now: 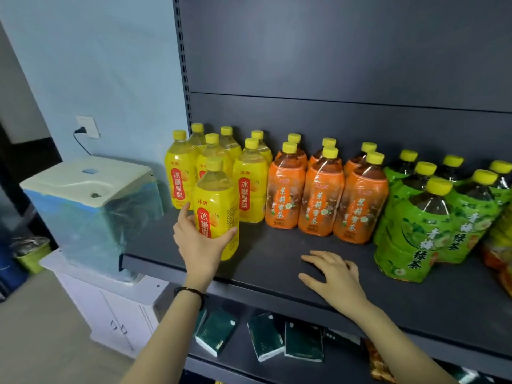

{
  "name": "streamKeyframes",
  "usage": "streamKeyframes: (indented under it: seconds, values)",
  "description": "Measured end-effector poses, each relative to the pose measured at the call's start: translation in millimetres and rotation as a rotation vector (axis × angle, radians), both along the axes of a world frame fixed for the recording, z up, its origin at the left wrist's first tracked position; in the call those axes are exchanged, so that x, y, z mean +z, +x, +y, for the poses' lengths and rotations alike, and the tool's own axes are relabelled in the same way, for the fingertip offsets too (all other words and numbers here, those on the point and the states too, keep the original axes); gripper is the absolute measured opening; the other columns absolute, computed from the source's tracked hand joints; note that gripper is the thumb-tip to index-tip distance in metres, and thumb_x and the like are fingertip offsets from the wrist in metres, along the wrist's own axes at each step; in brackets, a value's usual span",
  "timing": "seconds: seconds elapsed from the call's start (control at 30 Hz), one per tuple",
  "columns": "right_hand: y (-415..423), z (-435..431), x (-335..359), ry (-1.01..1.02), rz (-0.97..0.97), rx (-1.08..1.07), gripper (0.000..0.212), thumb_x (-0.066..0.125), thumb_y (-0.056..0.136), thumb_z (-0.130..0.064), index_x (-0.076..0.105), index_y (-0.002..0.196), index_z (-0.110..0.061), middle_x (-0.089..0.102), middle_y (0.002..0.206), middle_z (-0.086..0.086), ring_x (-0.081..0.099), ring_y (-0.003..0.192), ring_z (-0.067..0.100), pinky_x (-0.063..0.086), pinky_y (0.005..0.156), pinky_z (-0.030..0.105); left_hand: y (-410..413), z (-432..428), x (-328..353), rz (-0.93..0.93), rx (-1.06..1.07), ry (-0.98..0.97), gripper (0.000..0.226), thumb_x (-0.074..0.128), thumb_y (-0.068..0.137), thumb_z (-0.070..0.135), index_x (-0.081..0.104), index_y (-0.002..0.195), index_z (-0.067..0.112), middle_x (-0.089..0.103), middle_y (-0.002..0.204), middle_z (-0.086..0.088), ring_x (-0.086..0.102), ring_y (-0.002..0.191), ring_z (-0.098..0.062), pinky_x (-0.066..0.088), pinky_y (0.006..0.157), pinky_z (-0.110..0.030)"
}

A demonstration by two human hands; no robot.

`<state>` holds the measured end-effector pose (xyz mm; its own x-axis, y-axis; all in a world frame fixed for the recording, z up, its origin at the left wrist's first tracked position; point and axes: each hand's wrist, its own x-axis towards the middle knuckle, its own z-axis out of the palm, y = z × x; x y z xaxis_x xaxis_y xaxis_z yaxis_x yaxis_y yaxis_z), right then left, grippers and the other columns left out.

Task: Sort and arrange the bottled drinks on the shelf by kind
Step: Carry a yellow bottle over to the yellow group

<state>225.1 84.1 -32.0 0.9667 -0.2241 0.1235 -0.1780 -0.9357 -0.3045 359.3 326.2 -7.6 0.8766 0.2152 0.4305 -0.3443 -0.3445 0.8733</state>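
Visible: 7 yellow bottles point(250, 189), 6 orange bottles point(321, 195), perhaps 6 green bottles point(415, 231).

The single head view looks forward and down, close over the shelf point(277, 250).

1. A dark grey shelf point(271, 245) crosses the frame's middle, left to right.
2. Yellow bottles point(250, 189) stand at its left end.
3. Orange bottles point(321, 198) stand just beside them, centre.
4. Green bottles point(415, 234) stand at right.
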Motion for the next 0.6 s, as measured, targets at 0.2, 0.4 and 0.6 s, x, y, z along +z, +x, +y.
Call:
streamKeyframes:
  seconds: [0.2,0.4,0.6]
  values:
    - [7,0,-8,-0.012,-0.011,-0.007,0.091,0.007,0.061,-0.091,0.044,0.133,-0.048,0.035,0.147,-0.021,0.024,0.139,0.006,0.013,0.111,0.043,26,11,5,0.027,0.257,0.083,0.109,0.088,0.054,0.046,0.030,0.141,0.013,0.039,0.134,-0.017,0.034,0.124,-0.036,0.039,0.094,-0.054]
    - [9,0,-9,-0.020,-0.032,-0.025,0.102,-0.009,0.055,-0.094,0.042,0.132,-0.052,0.034,0.146,-0.026,0.022,0.139,0.002,0.011,0.111,0.039,70,22,13,0.091,0.376,0.085,0.110,0.088,0.052,0.047,0.031,0.139,0.013,0.039,0.132,-0.017,0.037,0.122,-0.039,0.043,0.088,-0.060]
    - [8,0,-8,-0.022,-0.014,-0.034,0.101,-0.009,0.054,-0.095,0.042,0.131,-0.053,0.032,0.146,-0.027,0.020,0.139,0.001,0.010,0.111,0.036,103,27,16,0.103,0.334,0.120,0.110,0.089,0.053,0.043,0.031,0.139,0.009,0.038,0.133,-0.019,0.038,0.120,-0.041,0.045,0.088,-0.059]
